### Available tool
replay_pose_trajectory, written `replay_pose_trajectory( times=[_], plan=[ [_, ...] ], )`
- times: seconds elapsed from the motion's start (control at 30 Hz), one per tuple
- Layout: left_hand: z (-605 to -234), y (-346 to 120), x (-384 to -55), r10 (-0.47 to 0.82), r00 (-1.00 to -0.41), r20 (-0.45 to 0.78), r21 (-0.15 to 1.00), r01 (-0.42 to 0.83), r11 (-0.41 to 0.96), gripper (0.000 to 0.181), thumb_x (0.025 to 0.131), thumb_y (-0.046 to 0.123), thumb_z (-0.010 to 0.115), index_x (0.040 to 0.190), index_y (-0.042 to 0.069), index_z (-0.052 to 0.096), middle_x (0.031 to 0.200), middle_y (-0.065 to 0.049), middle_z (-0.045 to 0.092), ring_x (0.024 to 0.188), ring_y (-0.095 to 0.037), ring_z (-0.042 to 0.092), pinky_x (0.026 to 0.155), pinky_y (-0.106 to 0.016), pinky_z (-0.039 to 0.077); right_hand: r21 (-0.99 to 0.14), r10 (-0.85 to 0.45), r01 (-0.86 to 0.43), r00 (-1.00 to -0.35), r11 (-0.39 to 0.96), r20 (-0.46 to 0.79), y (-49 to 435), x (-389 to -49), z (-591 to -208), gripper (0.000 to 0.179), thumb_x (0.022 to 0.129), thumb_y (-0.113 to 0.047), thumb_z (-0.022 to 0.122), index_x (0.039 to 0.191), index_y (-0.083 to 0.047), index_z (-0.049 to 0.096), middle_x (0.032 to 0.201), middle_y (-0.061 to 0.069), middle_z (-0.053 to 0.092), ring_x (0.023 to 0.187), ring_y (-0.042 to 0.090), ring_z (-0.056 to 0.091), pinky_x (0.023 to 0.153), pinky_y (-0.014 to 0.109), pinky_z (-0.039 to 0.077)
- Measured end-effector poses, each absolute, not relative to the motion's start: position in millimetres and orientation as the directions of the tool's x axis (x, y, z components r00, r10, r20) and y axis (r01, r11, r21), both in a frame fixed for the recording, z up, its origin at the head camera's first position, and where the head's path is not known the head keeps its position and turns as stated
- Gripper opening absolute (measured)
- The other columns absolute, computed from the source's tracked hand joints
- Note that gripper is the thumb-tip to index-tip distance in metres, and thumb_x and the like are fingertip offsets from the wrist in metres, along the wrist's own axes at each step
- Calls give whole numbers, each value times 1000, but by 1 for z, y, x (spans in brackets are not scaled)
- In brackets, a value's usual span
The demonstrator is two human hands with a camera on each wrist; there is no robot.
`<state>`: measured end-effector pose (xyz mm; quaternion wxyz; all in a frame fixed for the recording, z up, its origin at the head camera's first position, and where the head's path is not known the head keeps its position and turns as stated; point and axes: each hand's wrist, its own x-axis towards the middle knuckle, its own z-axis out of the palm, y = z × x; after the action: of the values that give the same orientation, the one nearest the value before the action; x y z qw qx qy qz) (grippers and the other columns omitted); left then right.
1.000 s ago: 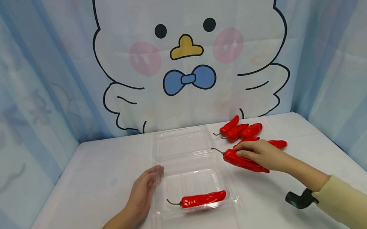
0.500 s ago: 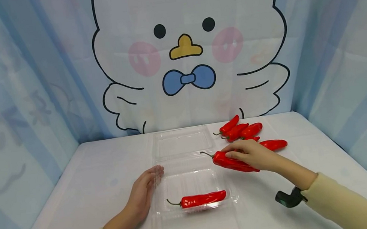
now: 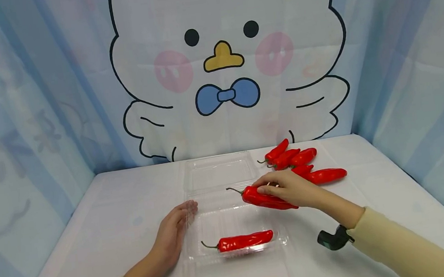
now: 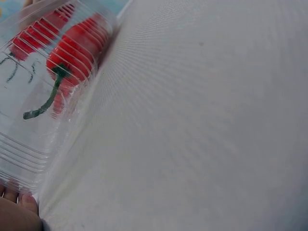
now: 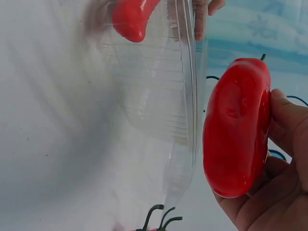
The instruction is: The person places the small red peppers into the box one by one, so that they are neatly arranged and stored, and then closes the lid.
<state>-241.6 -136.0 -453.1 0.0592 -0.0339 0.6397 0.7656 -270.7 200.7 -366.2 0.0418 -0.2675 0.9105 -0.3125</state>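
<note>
My right hand (image 3: pixel 291 190) grips a long red chili pepper (image 3: pixel 268 199) between thumb and fingers, its green stem pointing left, over the right part of a clear plastic box (image 3: pixel 231 222). The right wrist view shows that glossy pepper (image 5: pixel 236 130) close up, beside the box wall (image 5: pixel 190 96). A second red chili pepper (image 3: pixel 245 241) lies in the box along its near side. My left hand (image 3: pixel 175 230) rests its fingers against the left side of the box. In the left wrist view, fingertips (image 4: pixel 28 202) of that hand touch the clear ribbed wall.
The box's clear lid (image 3: pixel 221 173) lies folded back towards the curtain (image 3: pixel 84 81). At the back right of the white table (image 3: pixel 74 246) lie several more red chili peppers (image 3: pixel 326 176) in a loose group.
My right hand has carried the chili pepper leftward, away from the loose group and over the box, uncovering peppers behind it. The left hand has stayed at the box's side.
</note>
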Motion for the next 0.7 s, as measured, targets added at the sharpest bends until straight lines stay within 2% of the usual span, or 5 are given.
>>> replay_pose_trajectory(
  times=[0.7],
  plan=[
    [-454,-137,-243,42,-991,-126,974,-131,-183,46,105,12,35,146,-7,47,156,-19,49,148,-29,44,123,-42,29,-639,-599,-494,-798,590,64,161,-270,-368,29,101,-27,66,127,-18,73,118,2,73,102,19,63,85,32,58]
  ],
)
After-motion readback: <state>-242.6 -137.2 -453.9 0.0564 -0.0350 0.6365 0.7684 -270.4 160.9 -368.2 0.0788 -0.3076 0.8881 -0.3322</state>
